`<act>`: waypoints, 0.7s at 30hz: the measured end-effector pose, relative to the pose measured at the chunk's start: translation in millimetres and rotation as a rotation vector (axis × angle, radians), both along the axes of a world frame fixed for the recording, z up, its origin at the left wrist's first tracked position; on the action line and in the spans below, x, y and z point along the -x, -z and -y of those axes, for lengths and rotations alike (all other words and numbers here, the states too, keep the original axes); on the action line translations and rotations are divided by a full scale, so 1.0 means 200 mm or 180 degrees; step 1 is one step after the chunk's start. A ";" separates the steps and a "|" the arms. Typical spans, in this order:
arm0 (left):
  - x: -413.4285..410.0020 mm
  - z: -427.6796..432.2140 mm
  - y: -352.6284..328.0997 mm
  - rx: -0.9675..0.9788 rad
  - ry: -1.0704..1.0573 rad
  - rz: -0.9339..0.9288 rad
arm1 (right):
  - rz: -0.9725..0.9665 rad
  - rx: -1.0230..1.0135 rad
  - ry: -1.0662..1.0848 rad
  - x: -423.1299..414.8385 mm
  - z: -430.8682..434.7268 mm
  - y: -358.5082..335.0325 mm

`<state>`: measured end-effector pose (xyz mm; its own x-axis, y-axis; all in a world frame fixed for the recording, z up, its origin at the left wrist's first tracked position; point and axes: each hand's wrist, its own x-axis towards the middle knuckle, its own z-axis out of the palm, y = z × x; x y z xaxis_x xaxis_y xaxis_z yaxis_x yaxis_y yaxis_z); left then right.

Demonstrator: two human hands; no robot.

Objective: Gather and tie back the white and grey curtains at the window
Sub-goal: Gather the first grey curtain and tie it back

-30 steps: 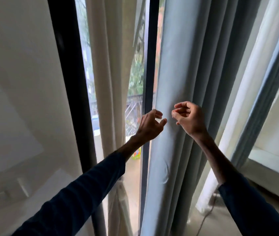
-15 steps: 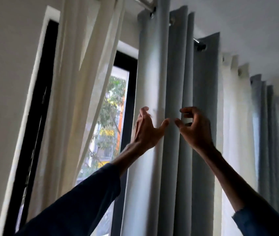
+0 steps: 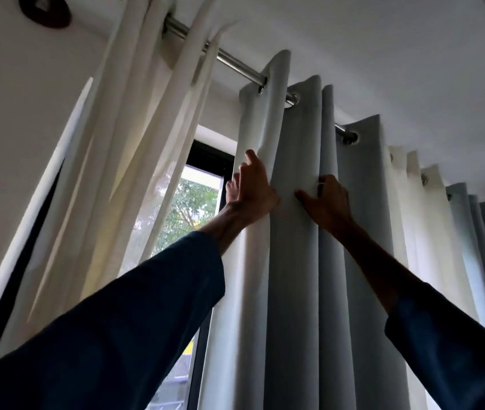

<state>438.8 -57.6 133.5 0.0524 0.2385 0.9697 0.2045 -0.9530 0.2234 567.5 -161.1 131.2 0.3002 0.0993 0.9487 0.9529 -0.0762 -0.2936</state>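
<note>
A grey curtain (image 3: 297, 261) hangs in folds from a metal rod (image 3: 235, 65) at the middle. My left hand (image 3: 250, 192) is raised high and lies against its left edge fold, fingers curled around the fabric. My right hand (image 3: 328, 202) presses on the neighbouring fold, thumb in front and fingers tucked behind a pleat. A sheer white curtain (image 3: 134, 149) hangs to the left, pulled aside at a slant. More white curtain (image 3: 418, 226) and grey curtain (image 3: 480, 247) panels hang further right on the same rod.
Between the white and grey curtains a black window frame (image 3: 214, 164) shows, with trees outside. A white wall (image 3: 13, 93) stands on the left with a dark round fitting (image 3: 44, 10) near the ceiling.
The view has tilted up from mid-window to the curtain rod. Both hands have risen along the grey curtain and closed in on its left folds, from apart and loose to touching the fabric.
</note>
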 end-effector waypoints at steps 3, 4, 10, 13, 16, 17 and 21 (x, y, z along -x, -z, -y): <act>0.00 -0.02 -0.11 -0.0078 -0.0215 0.0048 | 0.0083 -0.0213 0.0040 -0.03 -0.04 -0.09; -0.02 -0.02 -0.13 -0.0133 -0.0292 0.0074 | 0.0115 -0.0241 0.0072 -0.03 -0.05 -0.10; -0.14 -0.04 -0.13 -0.0401 -0.0495 -0.0002 | 0.0134 -0.0388 0.0196 -0.10 -0.13 -0.15; -0.16 -0.04 -0.15 -0.0418 -0.0574 -0.0022 | 0.0164 -0.0396 0.0156 -0.11 -0.17 -0.19; -0.14 -0.04 -0.21 -0.0441 -0.0804 -0.0008 | 0.0204 -0.0362 0.0196 -0.10 -0.20 -0.23; -0.13 -0.04 -0.23 -0.0438 -0.0897 0.0014 | 0.0222 -0.0388 0.0179 -0.10 -0.20 -0.24; -0.11 -0.07 -0.27 -0.0403 -0.1272 0.0108 | 0.0196 -0.0402 0.0309 -0.25 -0.17 -0.22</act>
<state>459.9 -43.5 187.9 -0.0526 0.1125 0.9923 0.5583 -0.8205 0.1226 618.3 -126.9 175.0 0.2437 -0.0486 0.9686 0.9593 -0.1350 -0.2481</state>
